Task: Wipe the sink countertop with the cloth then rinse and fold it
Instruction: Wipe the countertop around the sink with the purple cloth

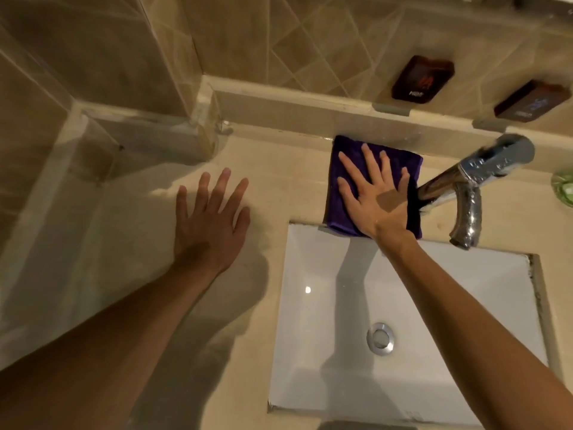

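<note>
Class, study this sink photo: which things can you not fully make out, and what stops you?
- Cloth: middle hidden under the flat right hand, head view.
- Green object: cut by the right edge.
- Two dark packets: print too blurred to read.
- Countertop under the left hand: covered; contact unclear.
- Faucet: base hidden by its own handle.

A beige stone countertop is carrying everything here, wrapping around a white rectangular sink sunk into it. A folded purple cloth is lying flat on it behind the sink, its near edge overhanging the basin rim, just beside a chrome faucet. The left hand is resting flat on the bare stone, the right hand pressing on the cloth.
</note>
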Available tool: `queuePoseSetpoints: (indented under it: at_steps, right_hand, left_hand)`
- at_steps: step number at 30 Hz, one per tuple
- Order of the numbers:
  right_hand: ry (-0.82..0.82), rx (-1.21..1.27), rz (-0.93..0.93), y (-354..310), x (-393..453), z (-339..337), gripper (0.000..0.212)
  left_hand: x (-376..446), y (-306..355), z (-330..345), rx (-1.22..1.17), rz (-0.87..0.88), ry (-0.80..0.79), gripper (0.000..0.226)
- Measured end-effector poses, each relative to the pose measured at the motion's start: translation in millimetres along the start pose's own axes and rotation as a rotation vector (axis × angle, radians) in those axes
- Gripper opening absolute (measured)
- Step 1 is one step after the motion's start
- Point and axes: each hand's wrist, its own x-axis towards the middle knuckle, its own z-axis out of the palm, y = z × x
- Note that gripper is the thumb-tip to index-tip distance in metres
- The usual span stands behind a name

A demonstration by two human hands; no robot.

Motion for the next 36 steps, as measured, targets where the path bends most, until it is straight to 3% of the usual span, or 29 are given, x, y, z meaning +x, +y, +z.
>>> queuePoseSetpoints:
  at_steps: [16,23,27,36]
  right_hand:
    - [-0.009,0.021,-0.036,-45.1,7.4,5.9,0.055]
    - [-0.058,0.013,-0.108,-14.3,9.8,-6.0,0.058]
    - [-0.043,-0.038,-0.040,10.4,8.0,-10.1,0.061]
    - [-0.051,-0.030,0.000,-18.8,8.2,1.5,0.058]
  left_hand:
    - [3.0,2.5,2.7,0.014,-0.002,0.025,0.062]
    - [2.0,0.6,-2.8,0.004,0.005,0.033,0.061]
    - [2.8,2.1,-2.7,0.014,0.000,0.034,0.061]
    - [3.1,2.0,5.2,0.036,0.006,0.070,0.061]
